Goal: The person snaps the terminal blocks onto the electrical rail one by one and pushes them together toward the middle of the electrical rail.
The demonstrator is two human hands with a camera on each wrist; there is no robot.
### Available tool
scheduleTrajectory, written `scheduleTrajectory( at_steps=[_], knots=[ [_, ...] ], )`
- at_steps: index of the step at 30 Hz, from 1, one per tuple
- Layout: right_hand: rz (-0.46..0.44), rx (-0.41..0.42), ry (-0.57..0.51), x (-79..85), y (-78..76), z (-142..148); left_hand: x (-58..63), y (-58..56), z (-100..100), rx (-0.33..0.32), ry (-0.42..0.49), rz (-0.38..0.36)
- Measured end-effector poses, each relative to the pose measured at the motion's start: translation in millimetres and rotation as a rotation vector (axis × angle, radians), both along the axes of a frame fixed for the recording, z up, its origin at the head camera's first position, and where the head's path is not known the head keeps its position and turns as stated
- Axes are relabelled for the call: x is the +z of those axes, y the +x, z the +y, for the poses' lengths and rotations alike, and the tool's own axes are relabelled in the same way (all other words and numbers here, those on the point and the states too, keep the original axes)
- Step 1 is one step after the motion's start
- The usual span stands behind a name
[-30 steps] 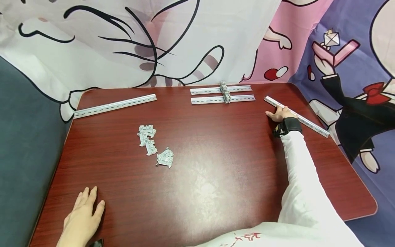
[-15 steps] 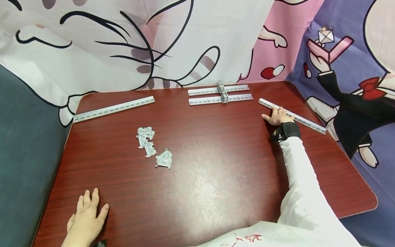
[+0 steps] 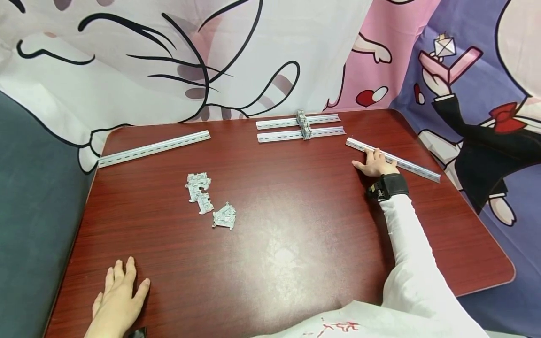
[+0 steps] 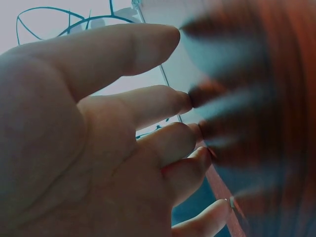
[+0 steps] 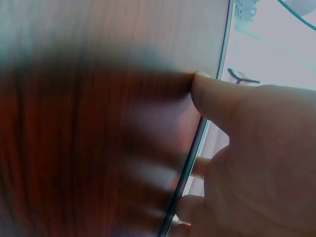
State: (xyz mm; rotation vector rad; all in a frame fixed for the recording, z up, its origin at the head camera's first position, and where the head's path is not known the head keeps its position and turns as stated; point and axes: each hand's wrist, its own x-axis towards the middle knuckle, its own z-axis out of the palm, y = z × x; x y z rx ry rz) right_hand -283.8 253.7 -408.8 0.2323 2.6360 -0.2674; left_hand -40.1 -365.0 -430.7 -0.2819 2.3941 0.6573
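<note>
Glossy, reddish wood grain covered the bench (image 3: 287, 253). At two o'clock slanted a straight, narrow strip (image 3: 405, 165) of pale metal; the right hand (image 3: 375, 164) lay across it, grip loose, thumb apart. The left hand (image 3: 117, 298), at eight o'clock, spread emptily.
</note>
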Motion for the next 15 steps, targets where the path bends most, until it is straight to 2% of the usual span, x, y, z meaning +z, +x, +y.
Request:
scheduleTrajectory(
  at_steps=[15],
  knots=[
    [0.047,0.058,-0.018,-2.1,14.8,-24,2.1,0.1,2,0.023,0.016,-0.015]
  ],
)
